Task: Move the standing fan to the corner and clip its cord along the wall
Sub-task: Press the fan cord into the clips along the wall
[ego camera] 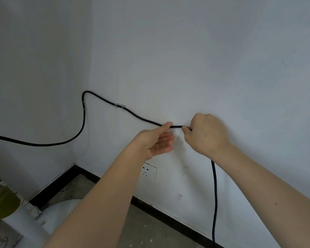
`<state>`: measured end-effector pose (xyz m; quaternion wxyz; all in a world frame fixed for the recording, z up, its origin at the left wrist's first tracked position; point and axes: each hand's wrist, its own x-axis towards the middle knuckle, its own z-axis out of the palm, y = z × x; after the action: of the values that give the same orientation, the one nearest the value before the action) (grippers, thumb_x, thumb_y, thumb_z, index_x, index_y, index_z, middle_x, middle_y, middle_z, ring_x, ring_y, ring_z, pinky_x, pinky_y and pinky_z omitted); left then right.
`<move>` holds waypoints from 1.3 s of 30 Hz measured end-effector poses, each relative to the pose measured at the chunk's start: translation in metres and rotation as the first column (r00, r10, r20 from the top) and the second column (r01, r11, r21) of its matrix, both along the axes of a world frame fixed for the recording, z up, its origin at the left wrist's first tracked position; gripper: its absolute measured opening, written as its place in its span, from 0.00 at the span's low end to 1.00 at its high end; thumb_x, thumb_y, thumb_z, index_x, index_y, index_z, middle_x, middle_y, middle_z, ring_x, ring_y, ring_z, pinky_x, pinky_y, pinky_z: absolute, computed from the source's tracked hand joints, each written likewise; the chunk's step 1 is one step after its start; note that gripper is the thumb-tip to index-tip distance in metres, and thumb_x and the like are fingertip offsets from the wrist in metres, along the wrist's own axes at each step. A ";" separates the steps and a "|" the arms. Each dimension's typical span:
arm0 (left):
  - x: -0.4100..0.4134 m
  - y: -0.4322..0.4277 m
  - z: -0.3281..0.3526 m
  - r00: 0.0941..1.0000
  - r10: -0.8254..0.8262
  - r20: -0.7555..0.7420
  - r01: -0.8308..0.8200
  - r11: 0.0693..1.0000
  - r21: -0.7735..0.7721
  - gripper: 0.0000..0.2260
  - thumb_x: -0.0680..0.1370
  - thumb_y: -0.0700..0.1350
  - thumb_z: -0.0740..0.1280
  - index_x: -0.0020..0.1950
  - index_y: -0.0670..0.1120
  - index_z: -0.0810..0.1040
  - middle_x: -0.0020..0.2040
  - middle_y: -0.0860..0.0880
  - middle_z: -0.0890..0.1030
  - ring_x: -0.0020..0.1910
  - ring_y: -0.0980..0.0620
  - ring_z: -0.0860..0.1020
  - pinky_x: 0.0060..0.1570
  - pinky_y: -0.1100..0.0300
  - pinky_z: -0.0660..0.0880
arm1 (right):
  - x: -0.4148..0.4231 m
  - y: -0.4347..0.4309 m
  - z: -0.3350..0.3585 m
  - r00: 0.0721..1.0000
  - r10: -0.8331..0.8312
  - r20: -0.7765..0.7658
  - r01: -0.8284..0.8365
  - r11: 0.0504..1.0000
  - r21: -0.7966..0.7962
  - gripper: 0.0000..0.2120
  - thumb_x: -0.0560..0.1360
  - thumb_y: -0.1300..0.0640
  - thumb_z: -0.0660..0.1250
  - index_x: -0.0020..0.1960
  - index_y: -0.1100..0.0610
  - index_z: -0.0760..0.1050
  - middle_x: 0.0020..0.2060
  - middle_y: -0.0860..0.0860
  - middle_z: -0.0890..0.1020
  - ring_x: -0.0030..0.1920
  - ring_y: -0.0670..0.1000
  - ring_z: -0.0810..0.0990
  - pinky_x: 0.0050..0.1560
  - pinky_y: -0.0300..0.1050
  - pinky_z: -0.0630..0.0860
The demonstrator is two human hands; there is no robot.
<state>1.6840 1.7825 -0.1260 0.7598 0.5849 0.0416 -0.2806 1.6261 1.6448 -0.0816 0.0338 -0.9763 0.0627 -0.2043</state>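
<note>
Two hands, one black cord (104,100), one clear clip (119,106), one wall socket (149,171). The fan's white base (61,214) sits at 7 o'clock near the corner. Both forearms reach up from 6 o'clock toward the wall (204,59). The left hand (155,142) pinches the cord between thumb and forefinger, other fingers loose. The right hand (207,134), clenched, grips it just beside; cord hangs below that wrist.

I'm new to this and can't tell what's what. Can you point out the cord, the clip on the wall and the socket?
cord (82,122): head view, on the stretch hanging left of the clip.
clip (119,106): head view, on its clear body over the cord.
socket (149,171): head view, on its white faceplate.
</note>
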 end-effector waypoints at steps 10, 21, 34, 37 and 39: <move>0.002 -0.008 0.005 0.997 0.080 0.011 -0.080 0.997 0.006 0.05 0.71 0.40 0.75 0.39 0.41 0.80 0.25 0.49 0.81 0.20 0.58 0.74 0.25 0.63 0.78 | -0.005 -0.005 -0.034 0.998 0.055 -0.005 -0.054 0.991 0.120 0.24 0.78 0.51 0.61 0.27 0.55 0.56 0.23 0.51 0.62 0.27 0.56 0.65 0.30 0.44 0.61; -0.002 -0.012 0.005 0.990 0.142 0.000 -0.142 0.990 -0.017 0.05 0.71 0.39 0.75 0.38 0.41 0.80 0.25 0.48 0.81 0.20 0.59 0.76 0.24 0.65 0.78 | -0.053 -0.041 -0.117 0.959 0.273 -0.082 -0.053 0.457 0.888 0.29 0.72 0.33 0.59 0.33 0.56 0.81 0.21 0.50 0.78 0.24 0.46 0.76 0.35 0.40 0.76; -0.011 -0.020 -0.010 0.971 0.228 0.071 -0.220 0.970 -0.106 0.06 0.72 0.43 0.74 0.39 0.43 0.80 0.26 0.50 0.81 0.22 0.57 0.77 0.25 0.64 0.78 | -0.075 -0.045 -0.195 0.994 0.102 0.023 -0.063 0.403 0.913 0.24 0.77 0.40 0.59 0.33 0.57 0.78 0.24 0.47 0.75 0.26 0.44 0.73 0.36 0.39 0.72; -0.013 -0.021 -0.016 0.961 0.237 0.145 -0.220 0.968 -0.121 0.06 0.73 0.45 0.73 0.39 0.44 0.81 0.29 0.50 0.81 0.25 0.56 0.78 0.29 0.63 0.79 | -0.072 -0.044 -0.206 1.000 0.012 0.011 -0.015 0.430 0.903 0.32 0.71 0.33 0.60 0.28 0.61 0.75 0.21 0.49 0.73 0.23 0.45 0.71 0.32 0.39 0.71; -0.017 -0.021 -0.021 0.945 0.246 0.216 -0.225 0.967 -0.120 0.07 0.73 0.48 0.72 0.40 0.45 0.81 0.30 0.51 0.82 0.28 0.56 0.80 0.32 0.62 0.80 | -0.070 -0.043 -0.211 0.999 -0.022 0.037 -0.023 0.450 0.893 0.31 0.70 0.31 0.60 0.25 0.57 0.73 0.20 0.52 0.69 0.23 0.47 0.67 0.30 0.38 0.67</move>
<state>1.6674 1.7617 -0.1466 0.8142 0.5680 0.0103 -0.1203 1.5556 1.6022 -0.2930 0.5424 -0.8088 0.1595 -0.1621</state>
